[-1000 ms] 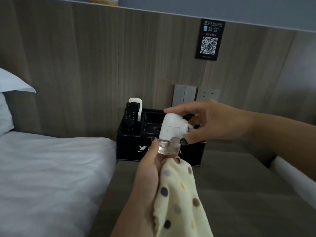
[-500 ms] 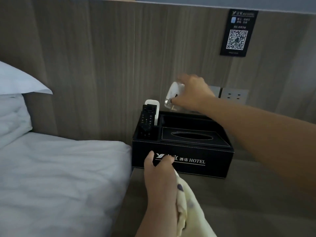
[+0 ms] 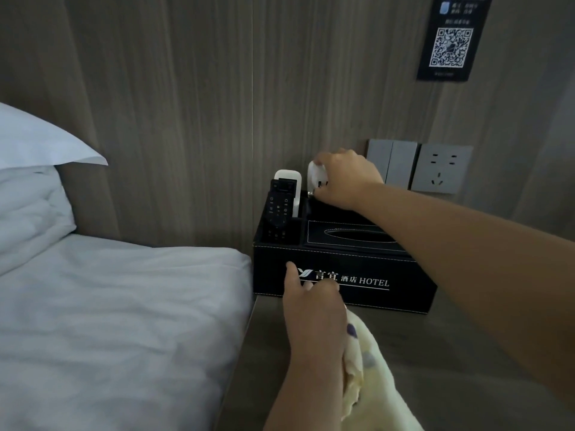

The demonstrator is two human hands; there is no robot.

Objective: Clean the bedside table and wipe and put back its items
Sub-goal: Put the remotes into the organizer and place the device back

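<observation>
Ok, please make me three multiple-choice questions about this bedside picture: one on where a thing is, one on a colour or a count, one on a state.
1. Where is the black organiser box?
A. on the bed
B. on the bedside table, against the wall panel
C. on the floor

2. How many remotes stand in the box's left compartment?
A. none
B. two
C. five

3. What is the right hand doing?
A. resting empty on the bed
B. gripping the white plug-in device over the back of the box
C. pressing the wall socket

Answers:
1 B: the box sits on the bedside table, its back close to the wood wall.
2 B: one black and one white remote stand there.
3 B: its fingers close around the device, while the left hand holds the dotted cloth.
</observation>
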